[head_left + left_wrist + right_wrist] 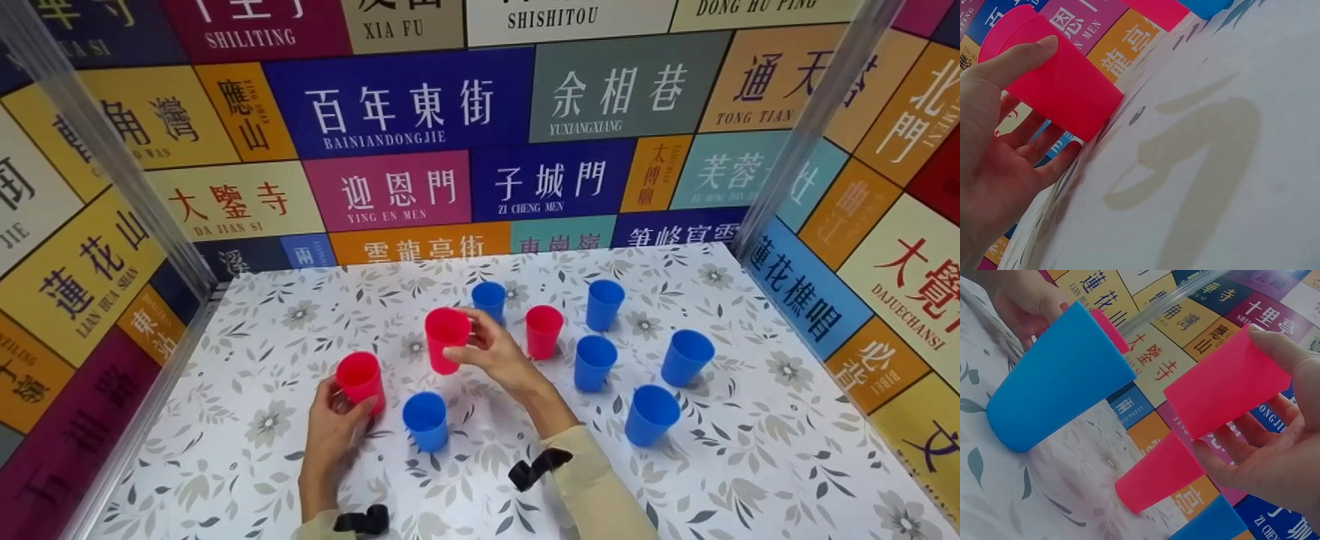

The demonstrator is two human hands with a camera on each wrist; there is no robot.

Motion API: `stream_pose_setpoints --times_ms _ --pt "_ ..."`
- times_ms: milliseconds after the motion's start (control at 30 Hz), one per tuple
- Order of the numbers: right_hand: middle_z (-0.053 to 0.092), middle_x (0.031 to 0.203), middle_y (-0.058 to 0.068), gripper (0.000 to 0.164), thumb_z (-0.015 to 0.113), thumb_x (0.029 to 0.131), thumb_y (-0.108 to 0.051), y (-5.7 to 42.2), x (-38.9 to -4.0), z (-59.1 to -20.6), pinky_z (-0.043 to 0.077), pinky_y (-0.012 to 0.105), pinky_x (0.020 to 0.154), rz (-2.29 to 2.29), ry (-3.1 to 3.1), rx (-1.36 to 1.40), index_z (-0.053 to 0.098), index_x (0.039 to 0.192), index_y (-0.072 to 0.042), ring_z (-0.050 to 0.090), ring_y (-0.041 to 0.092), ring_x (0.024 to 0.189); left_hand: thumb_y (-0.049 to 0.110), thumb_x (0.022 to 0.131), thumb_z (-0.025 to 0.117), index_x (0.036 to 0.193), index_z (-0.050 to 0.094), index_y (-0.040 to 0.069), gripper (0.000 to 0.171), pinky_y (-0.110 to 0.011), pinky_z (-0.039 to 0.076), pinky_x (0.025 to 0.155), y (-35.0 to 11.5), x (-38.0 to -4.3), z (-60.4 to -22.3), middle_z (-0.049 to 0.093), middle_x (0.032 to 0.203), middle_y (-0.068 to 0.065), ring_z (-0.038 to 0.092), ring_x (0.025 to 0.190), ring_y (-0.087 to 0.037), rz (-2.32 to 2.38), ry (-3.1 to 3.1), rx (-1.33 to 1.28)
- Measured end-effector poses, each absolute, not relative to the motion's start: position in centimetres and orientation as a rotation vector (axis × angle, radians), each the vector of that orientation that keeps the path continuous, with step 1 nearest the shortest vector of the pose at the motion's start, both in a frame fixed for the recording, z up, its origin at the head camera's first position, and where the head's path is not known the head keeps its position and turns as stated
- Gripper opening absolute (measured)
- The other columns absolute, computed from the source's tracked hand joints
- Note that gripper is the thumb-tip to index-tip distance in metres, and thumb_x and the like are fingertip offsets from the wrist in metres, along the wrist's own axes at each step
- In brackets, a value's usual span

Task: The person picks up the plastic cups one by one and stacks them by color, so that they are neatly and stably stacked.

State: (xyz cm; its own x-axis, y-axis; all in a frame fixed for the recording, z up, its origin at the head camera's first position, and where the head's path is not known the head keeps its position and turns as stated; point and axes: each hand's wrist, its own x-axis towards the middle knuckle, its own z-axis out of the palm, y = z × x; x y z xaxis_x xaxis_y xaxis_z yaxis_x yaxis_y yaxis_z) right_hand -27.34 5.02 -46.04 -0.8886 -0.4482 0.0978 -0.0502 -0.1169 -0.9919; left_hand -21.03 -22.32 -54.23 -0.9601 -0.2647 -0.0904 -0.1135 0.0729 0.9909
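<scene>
My left hand (334,424) grips a red cup (360,379) at the left, thumb on the near side and fingers around the far side. In the left wrist view a second line runs just below the rim of that red cup (1058,79), and its base is right at the tabletop. With thumb and fingers my right hand (491,349) holds another red cup (444,345) upright; in the right wrist view this red cup (1230,382) is raised over the table. Between the two forearms stands a blue cup (426,424).
A third red cup (544,334) stands right of my right hand. Behind that hand is a blue cup (487,300). Several more blue cups (652,416) are spread over the right side of the flower-patterned table (750,465). Walls with coloured sign panels (397,105) enclose it.
</scene>
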Motion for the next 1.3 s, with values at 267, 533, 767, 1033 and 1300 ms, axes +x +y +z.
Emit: stream_pose_setpoints --times_ms 267,533,767,1033,1300 --pt "0.057 0.135 0.012 0.065 0.077 0.088 -0.023 2.8 -27.2 -45.3 0.056 0.029 0.093 -2.051 1.903 -0.548 0.047 0.146 -0.017 0.057 0.021 0.120 0.012 0.085 0.079 0.143 0.043 0.013 0.068 -0.022 0.047 0.105 -22.4 -21.1 -54.4 0.051 0.143 -0.009 0.052 0.133 -0.025 -2.077 -2.184 0.397" --pt "0.060 0.134 0.010 0.062 0.075 0.090 -0.025 0.5 -27.5 -43.8 0.056 0.032 0.098 -2.020 1.920 -0.549 0.048 0.145 -0.022 0.060 0.020 0.120 0.020 0.085 0.081 0.146 0.039 0.015 0.075 -0.044 0.039 0.118 -22.4 -21.1 -54.2 0.047 0.148 -0.011 0.048 0.137 -0.029 -2.087 -2.209 0.418" --pt "0.060 0.133 0.010 0.059 0.073 0.091 -0.022 -2.1 -27.8 -41.8 0.058 0.037 0.094 -2.002 1.881 -0.609 0.048 0.145 -0.023 0.062 0.021 0.117 0.018 0.086 0.079 0.145 0.040 0.013 0.071 -0.046 0.042 0.115 -22.4 -21.2 -54.4 0.050 0.146 -0.012 0.051 0.136 -0.032 -2.032 -2.225 0.389" --pt "0.061 0.133 0.002 0.061 0.076 0.088 -0.028 -4.7 -27.6 -40.9 0.056 0.038 0.095 -1.862 1.983 -0.617 0.050 0.144 -0.029 0.056 0.020 0.124 0.014 0.090 0.075 0.146 0.039 0.012 0.067 -0.048 0.041 0.116 -22.4 -21.2 -54.2 0.048 0.147 -0.013 0.049 0.137 -0.033 -2.017 -2.234 0.357" --pt "0.060 0.134 0.000 0.065 0.079 0.085 -0.032 -6.2 -27.0 -41.5 0.054 0.039 0.098 -1.783 2.021 -0.534 0.051 0.143 -0.032 0.053 0.018 0.125 0.012 0.091 0.072 0.146 0.038 0.015 0.065 -0.048 0.043 0.114 -22.3 -21.2 -54.3 0.046 0.148 -0.012 0.049 0.137 -0.032 -2.026 -2.253 0.393"
